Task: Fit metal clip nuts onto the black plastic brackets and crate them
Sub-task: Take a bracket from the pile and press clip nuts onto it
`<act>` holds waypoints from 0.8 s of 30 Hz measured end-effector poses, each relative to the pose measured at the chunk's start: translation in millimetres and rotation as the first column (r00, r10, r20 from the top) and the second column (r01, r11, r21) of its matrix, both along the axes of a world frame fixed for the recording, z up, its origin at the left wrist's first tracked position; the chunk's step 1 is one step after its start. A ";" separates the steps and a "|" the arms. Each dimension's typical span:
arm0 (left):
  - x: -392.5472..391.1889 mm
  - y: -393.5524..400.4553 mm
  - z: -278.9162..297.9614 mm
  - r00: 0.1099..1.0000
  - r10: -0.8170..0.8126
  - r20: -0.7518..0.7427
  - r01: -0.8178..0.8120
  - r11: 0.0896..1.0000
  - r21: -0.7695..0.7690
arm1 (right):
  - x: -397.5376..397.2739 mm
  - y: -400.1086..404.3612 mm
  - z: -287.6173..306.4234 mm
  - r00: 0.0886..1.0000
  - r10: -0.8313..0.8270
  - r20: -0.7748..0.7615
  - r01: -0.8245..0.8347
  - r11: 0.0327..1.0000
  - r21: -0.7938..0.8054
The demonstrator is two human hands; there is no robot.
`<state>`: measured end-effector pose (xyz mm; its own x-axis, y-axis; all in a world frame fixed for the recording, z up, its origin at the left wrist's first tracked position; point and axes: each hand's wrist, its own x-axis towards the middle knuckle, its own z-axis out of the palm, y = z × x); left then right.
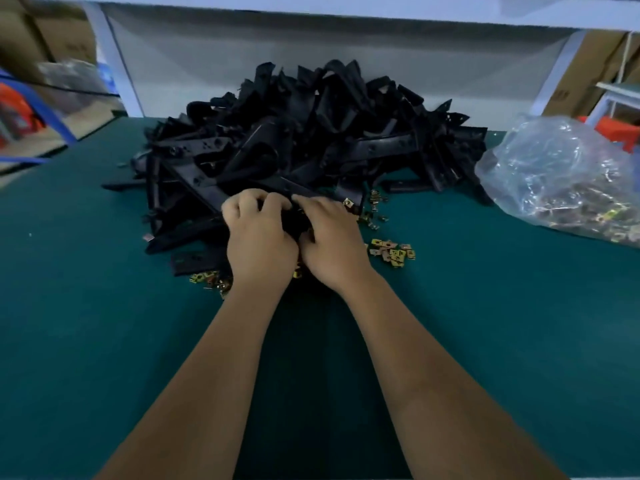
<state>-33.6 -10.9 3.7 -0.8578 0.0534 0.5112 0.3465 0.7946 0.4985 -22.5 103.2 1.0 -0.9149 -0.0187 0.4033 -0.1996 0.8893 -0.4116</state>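
Left hand (258, 233): curled over a black plastic bracket (294, 220), gripping it at the near foot of the heap, mid-tabletop.

Right hand (332, 237): touching the left, fingers bent onto the same bracket; whether a nut is pinched cannot be told. The bracket's long axis seems to run left-right between both hands.

Loose yellow-zinc metal clip nuts (393, 252): just right of the right hand, the nearer one.

Heap of black plastic brackets (311, 133): behind, toward the far edge.

Clear plastic bag of nuts (561, 178): far right edge.

Dark green tabletop (104, 323): carries everything.

Black brackets (304, 133); brass-yellow clip nuts (393, 251); teal-green table (104, 323); clear plastic bag (561, 174); orange item (17, 109).
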 end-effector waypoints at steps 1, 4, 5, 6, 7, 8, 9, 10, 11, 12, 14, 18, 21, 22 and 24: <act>-2.4 3.4 -0.7 0.999 -0.034 -0.007 0.034 0.996 0.086 | 0.3 0.4 -0.4 0.999 0.034 0.028 -0.034 0.999 -0.012; -10.5 11.0 -1.5 0.993 -0.108 -0.046 0.117 0.937 0.330 | 0.1 4.4 -1.9 0.999 0.039 -0.006 -0.039 0.998 -0.044; -12.6 13.0 -0.4 0.992 -0.117 -0.054 0.129 0.903 0.411 | 0.2 5.0 -2.5 0.999 0.031 -0.013 -0.032 0.997 -0.068; -13.8 15.4 1.5 0.991 -0.121 -0.062 0.136 0.867 0.479 | 0.1 5.4 -2.7 0.999 0.034 -0.007 -0.034 0.990 -0.135; -14.0 17.5 3.4 0.989 -0.121 -0.080 0.145 0.837 0.528 | -0.1 6.0 -2.5 0.999 0.042 -0.001 -0.041 0.967 -0.250; -13.6 19.5 4.6 0.987 -0.112 -0.114 0.156 0.820 0.551 | 0.1 6.9 -1.3 0.999 0.045 0.000 -0.042 0.921 -0.387; -12.8 20.8 5.4 0.982 -0.091 -0.167 0.169 0.819 0.548 | 0.3 8.9 0.5 0.999 0.032 -0.006 -0.031 0.857 -0.514; -12.1 21.1 5.0 0.971 -0.063 -0.229 0.179 0.831 0.527 | 1.5 11.6 2.6 1.000 0.006 -0.018 -0.016 0.790 -0.613; -11.4 20.2 3.8 0.958 -0.037 -0.286 0.184 0.842 0.508 | 2.6 14.8 4.4 0.999 -0.031 -0.033 -0.001 0.727 -0.687; -11.0 18.7 3.0 0.945 -0.016 -0.327 0.187 0.847 0.498 | 3.5 18.6 5.8 0.996 -0.074 -0.046 0.014 0.663 -0.748; -8.7 15.8 2.9 0.936 0.005 -0.352 0.186 0.842 0.507 | 5.2 26.2 8.3 0.984 -0.165 -0.059 0.034 0.507 -0.861; -5.2 17.8 4.8 0.959 0.060 -0.279 0.110 0.824 0.556 | 4.3 34.3 13.0 0.954 -0.297 -0.052 0.008 0.195 -0.981; -4.7 24.2 5.3 0.963 0.083 -0.258 0.084 0.814 0.575 | 4.4 37.0 13.5 0.929 -0.370 0.006 -0.011 -0.046 -0.999; -4.8 26.8 5.0 0.972 0.040 -0.232 0.114 0.784 0.610 | 4.4 37.7 14.3 0.933 -0.360 0.020 -0.032 -0.136 -0.990; -4.7 33.0 5.1 0.979 -0.149 -0.140 0.204 0.669 0.714 | 3.8 36.9 16.1 0.960 -0.280 0.000 -0.079 -0.269 -0.960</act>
